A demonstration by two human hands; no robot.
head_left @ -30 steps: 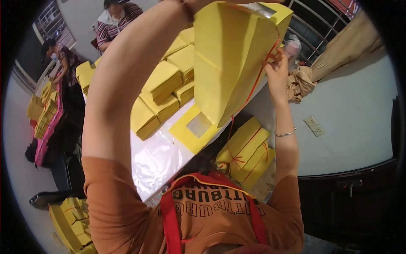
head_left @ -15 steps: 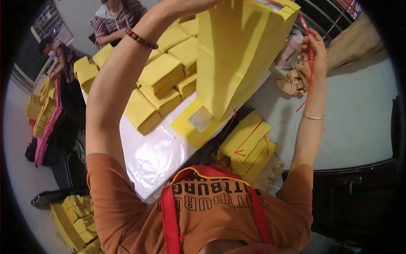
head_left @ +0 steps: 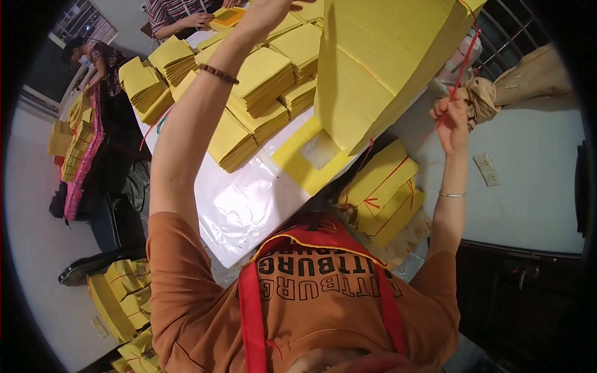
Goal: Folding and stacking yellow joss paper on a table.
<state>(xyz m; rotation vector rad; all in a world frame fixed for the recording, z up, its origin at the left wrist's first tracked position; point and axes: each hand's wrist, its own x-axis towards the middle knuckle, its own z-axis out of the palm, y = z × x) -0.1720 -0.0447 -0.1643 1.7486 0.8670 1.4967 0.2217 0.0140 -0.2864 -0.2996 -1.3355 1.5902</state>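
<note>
A large creased yellow paper package point(head_left: 379, 68) stands tilted on the white plastic-covered table point(head_left: 239, 205). Near its upper left edge, my left hand point(head_left: 273, 13) has its fingers stretched out and apart from the paper; the top of the picture cuts part of that hand off. On the other side, my right hand point(head_left: 453, 115) is closed around a thin red string point(head_left: 465, 62), which runs taut up to the package's top right corner. A flat yellow sheet with a pale rectangular patch point(head_left: 295, 149) lies beside the package's lower end.
Stacks of folded yellow paper point(head_left: 261, 78) fill the table's left and far parts. Yellow bundles tied with red string point(head_left: 382, 186) stand below the table edge. Two other people point(head_left: 177, 15) are at the back. A knotted tan cloth point(head_left: 491, 96) hangs at right.
My left hand has come away from the package's top edge. My right hand has moved lower, drawing the string straight. The view has shifted, so the table appears further right.
</note>
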